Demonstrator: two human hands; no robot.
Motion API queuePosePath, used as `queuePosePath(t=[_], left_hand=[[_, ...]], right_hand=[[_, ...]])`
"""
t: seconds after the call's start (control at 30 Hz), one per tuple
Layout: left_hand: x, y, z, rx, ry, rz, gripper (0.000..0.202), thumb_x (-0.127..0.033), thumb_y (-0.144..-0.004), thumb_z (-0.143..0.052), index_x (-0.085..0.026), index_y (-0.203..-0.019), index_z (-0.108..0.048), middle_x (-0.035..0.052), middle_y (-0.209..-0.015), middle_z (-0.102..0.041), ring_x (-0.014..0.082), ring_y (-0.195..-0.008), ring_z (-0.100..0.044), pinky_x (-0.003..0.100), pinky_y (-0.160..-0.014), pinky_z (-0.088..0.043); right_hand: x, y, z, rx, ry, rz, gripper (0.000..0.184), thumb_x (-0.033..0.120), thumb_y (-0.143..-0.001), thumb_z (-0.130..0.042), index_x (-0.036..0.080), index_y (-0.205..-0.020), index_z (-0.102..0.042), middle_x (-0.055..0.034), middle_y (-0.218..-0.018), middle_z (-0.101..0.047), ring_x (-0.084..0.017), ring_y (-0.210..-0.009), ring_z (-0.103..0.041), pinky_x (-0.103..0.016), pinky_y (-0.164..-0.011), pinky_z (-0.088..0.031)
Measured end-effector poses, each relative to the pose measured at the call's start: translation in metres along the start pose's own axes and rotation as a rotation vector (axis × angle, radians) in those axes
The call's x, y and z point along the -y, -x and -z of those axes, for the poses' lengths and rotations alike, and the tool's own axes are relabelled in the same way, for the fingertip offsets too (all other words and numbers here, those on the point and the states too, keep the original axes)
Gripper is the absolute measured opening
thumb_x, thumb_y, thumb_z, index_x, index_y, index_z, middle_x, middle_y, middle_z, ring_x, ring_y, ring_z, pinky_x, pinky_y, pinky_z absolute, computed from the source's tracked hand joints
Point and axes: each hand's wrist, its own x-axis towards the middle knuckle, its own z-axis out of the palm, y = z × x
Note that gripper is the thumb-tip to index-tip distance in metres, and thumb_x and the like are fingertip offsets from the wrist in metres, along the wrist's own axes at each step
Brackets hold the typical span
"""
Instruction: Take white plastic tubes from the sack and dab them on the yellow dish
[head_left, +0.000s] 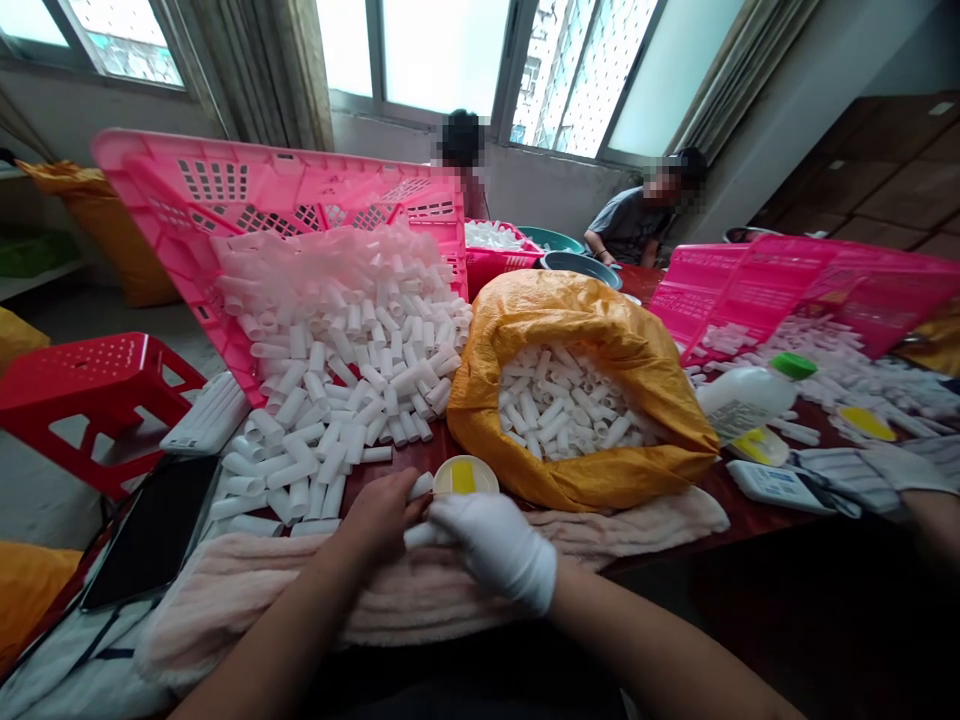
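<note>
Bare left hand point(382, 515) and gloved right hand point(499, 548) pinch one tube point(417, 537) between them over the towel point(300, 590) at the near desk point(757, 520) edge; a slick glove grip could let it drop off that edge. Just beyond, knuckles could tip the dish point(465, 476), and the pile point(337, 400) spilling from the tilted crate point(187, 200) could slide onto it.

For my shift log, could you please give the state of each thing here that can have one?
left hand, shut on white tube
right hand, gloved, shut on same tube
pink crate, tipped, tubes spilling out
orange bag, open, holding tubes
bottle, lying down, green cap on
phone, screen dark
</note>
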Motion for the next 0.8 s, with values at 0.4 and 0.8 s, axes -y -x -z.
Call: queuePosePath(t=[0.4, 0.8], left_hand=[[0.004, -0.002, -0.006, -0.05, -0.028, -0.035, 0.023, -0.04, -0.085, -0.039, -0.02, -0.083, -0.051, 0.0054, -0.083, -0.063, 0.0198, -0.082, -0.059, 0.027, -0.069, -0.038], [0.006, -0.003, -0.009, -0.062, -0.032, -0.03, 0.021, -0.039, -0.085, -0.04, -0.021, -0.08, -0.049, 0.0027, -0.08, -0.062, 0.0182, -0.079, -0.058, 0.026, -0.065, -0.036]], right_hand=[[-0.06, 0.002, 0.105, -0.272, 0.04, -0.474, 0.029, 0.045, -0.076, -0.052, 0.016, -0.077, -0.052, -0.0041, -0.073, -0.054, -0.018, -0.069, -0.054, -0.031, -0.066, -0.047], [-0.065, -0.001, 0.018, -0.246, -1.015, -0.402, 0.033, 0.047, -0.069, -0.066, 0.02, -0.089, -0.062, -0.003, -0.087, -0.061, -0.017, -0.079, -0.059, -0.031, -0.074, -0.049]])
